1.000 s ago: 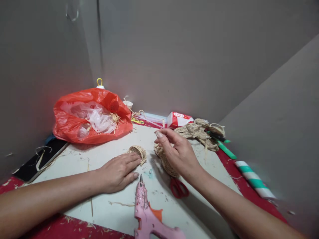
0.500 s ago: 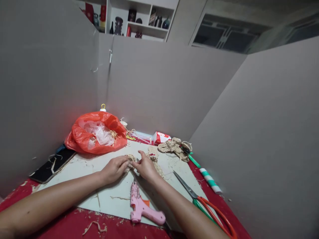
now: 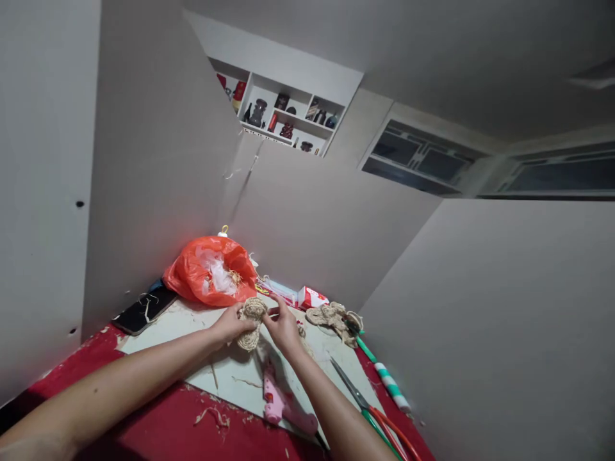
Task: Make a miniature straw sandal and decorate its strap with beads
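Observation:
A small braided straw piece [image 3: 250, 324], shaped like a shoe sole with a raised coiled rim at its far end, is held up above the white board [image 3: 202, 363]. My left hand [image 3: 231, 325] grips its left side, thumb across the front. At its right edge, the fingertips of my right hand [image 3: 283, 328] pinch the straw. Behind the right wrist, another braided straw piece [image 3: 303, 334] with red bits is mostly hidden. A pink glue gun [image 3: 276, 398] lies on the board below my hands.
Large scissors [image 3: 358, 394] with orange and green handles lie right of my right forearm. A red plastic bag [image 3: 192, 269] of scraps stands at the back left, beside a phone [image 3: 144, 310]. More braided straw pieces [image 3: 334, 318] and a red-white box [image 3: 312, 298] sit at the back right. Grey panels enclose the table.
My hands have lifted the straw piece off the board and tilted it so its face shows. The head camera has tipped upward, so more wall and ceiling are in view.

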A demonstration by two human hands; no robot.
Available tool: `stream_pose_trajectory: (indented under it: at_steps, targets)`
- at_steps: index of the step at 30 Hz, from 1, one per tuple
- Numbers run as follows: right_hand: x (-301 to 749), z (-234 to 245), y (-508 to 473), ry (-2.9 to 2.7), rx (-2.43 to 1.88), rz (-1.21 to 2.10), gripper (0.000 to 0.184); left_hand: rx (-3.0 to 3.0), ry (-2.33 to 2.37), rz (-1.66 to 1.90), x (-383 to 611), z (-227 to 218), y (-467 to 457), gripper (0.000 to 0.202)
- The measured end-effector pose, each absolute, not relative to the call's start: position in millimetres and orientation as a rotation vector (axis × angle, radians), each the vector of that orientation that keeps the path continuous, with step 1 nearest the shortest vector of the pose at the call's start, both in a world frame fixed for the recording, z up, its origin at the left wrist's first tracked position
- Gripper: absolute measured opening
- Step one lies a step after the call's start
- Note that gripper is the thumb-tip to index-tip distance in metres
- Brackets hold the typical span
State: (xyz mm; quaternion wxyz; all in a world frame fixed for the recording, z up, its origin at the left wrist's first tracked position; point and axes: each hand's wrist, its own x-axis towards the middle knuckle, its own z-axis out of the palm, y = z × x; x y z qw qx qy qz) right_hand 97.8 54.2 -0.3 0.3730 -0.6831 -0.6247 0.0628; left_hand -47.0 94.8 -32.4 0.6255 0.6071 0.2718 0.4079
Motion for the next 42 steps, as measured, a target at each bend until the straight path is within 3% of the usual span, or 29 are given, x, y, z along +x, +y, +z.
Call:
stream_pose_trajectory:
  at_steps: [4,7,15,29,42]
  targets:
    - [90,16,21,-1.531,-1.500,0.034,0.035,1.292,0.463,0.923,-43,-10,72,0.032]
    - [87,27,-7,-1.436,-1.356,-0.066,0.039,1.215,0.389,0.958,-39,9,56,0.042]
    - [86,33,-43,-1.329,-1.116,-0.398,0.010,1.207,0.381,0.960,-28,40,26,0.035]
    - [112,4,-13,-1.447,-1.157,-0.678,0.018,1.204,0.466,0.841,-14,27,43,0.021]
    - [131,-9,-3,-1.498,-1.302,-0.610,0.015,1.154,0.469,0.746,5,10,75,0.024]
